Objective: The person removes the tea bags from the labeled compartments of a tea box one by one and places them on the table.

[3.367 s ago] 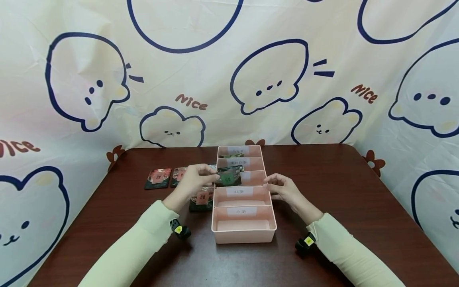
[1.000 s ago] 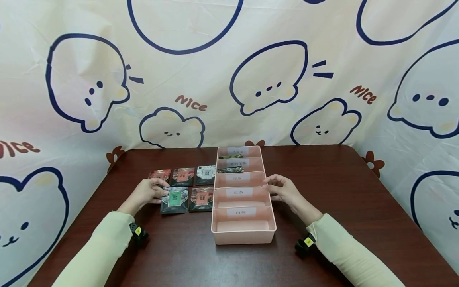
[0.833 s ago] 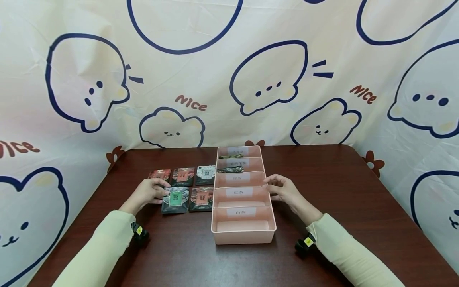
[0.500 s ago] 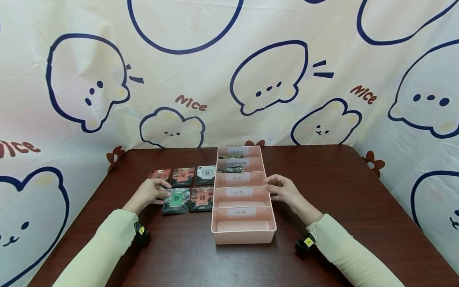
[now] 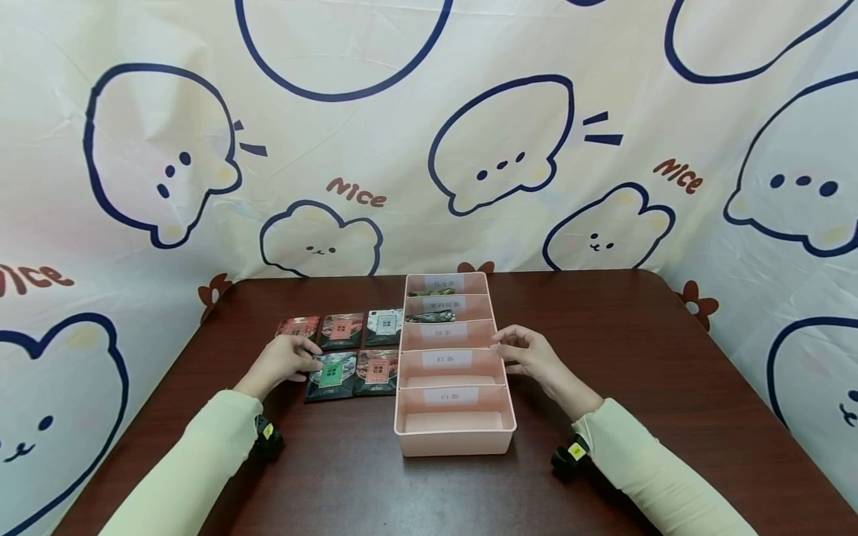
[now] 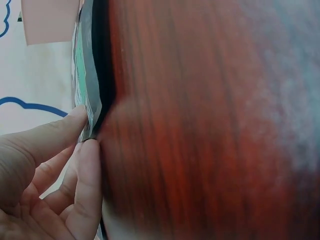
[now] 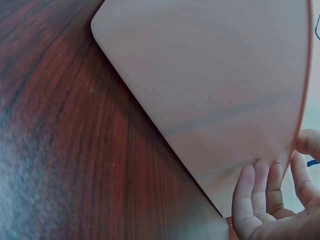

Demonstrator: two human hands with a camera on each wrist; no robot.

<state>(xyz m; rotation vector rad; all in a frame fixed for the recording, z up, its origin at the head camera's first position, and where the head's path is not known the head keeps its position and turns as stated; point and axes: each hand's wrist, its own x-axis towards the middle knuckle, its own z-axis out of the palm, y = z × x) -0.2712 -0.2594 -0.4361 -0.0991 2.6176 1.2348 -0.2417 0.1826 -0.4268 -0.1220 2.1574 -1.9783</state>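
My left hand point(image 5: 284, 360) pinches the left edge of a tea sachet with a green label point(image 5: 331, 374), which lies at the near left of a group of sachets. In the left wrist view, thumb and fingertips meet at the corner of this sachet point(image 6: 85, 65). My right hand point(image 5: 532, 357) holds the right side of a pink divided box point(image 5: 456, 444). In the right wrist view the fingers press the outer wall of the box point(image 7: 210, 75), with the thumb at its rim. Sachets point(image 5: 432, 317) stand in the two farthest compartments.
An orange-labelled sachet point(image 5: 377, 372) lies between the green one and the box. Behind are a white-labelled sachet point(image 5: 384, 327) and two reddish sachets point(image 5: 342, 330), the left one partly hidden by my hand. A printed cloth point(image 5: 402, 149) hangs behind the table point(image 5: 603, 313).
The sachet my left hand held over the box now stands in the second compartment. That hand has moved left to the green-labelled sachet and shifted it slightly right. The right hand stays put.
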